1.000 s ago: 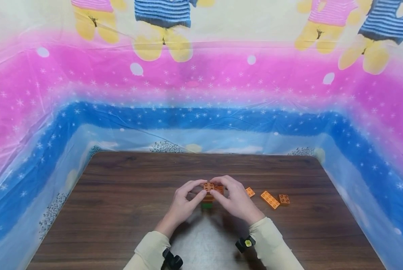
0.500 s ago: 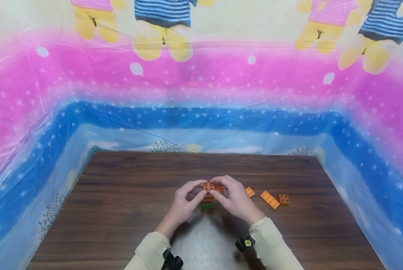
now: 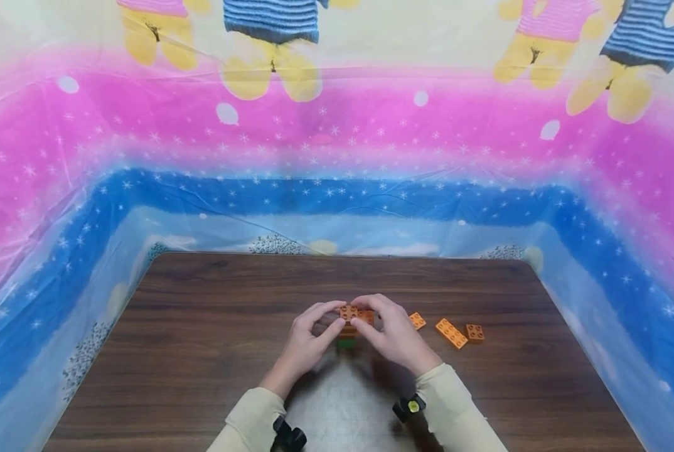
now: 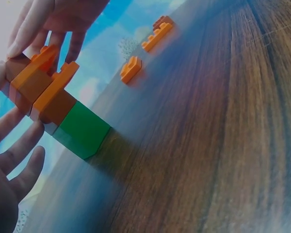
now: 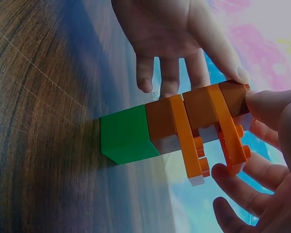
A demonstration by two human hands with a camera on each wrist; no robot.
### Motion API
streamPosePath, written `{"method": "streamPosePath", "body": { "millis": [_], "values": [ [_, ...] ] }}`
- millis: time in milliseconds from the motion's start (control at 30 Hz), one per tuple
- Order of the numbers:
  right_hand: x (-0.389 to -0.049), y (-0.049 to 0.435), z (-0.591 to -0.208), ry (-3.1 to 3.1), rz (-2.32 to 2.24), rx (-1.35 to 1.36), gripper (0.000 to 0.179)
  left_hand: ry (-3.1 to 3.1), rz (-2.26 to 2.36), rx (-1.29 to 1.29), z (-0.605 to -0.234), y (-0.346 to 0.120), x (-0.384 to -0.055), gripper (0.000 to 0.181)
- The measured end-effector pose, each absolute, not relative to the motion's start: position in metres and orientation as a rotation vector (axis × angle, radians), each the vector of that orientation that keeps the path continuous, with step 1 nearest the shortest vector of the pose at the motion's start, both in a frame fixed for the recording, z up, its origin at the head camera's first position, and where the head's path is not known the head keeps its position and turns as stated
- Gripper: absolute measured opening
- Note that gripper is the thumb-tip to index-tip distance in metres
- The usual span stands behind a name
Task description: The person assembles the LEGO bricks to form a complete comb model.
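A stack of toy building bricks stands upright on the table, between both hands. At its foot is a green brick (image 5: 126, 136); above come brown bricks (image 5: 162, 119) alternating with two orange plates (image 5: 186, 145) that jut out toward the right hand's side. A small brown brick (image 3: 349, 313) with studs tops the stack. My left hand (image 3: 309, 329) pinches this top brick from the left with thumb and fingertips, its other fingers spread beside the stack. From the right, my right hand (image 3: 396, 329) pinches the same brick, thumb at the near side, partly hiding the jutting plates.
Right of the stack, a small orange plate (image 3: 417, 321), a longer orange plate (image 3: 451, 333) and a small brown-orange brick (image 3: 475, 333) lie on the dark wooden table (image 3: 201, 314). A patterned cloth (image 3: 326, 150) hangs around the table's back and sides.
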State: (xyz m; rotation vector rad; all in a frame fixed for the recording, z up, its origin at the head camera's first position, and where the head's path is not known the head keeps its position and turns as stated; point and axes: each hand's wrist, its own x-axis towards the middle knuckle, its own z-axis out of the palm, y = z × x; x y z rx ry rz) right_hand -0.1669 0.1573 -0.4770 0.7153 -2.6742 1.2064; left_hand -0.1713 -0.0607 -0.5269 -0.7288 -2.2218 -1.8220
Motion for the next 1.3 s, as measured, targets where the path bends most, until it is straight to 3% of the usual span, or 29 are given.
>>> {"method": "streamPosePath", "body": {
  "millis": [1300],
  "values": [
    [-0.1674,0.1601,-0.4790,-2.653,1.125,0.773,0.036,-2.212,-1.806,-0.713,-0.5242,-0.0599,-0.1701,0.035]
  ]
}}
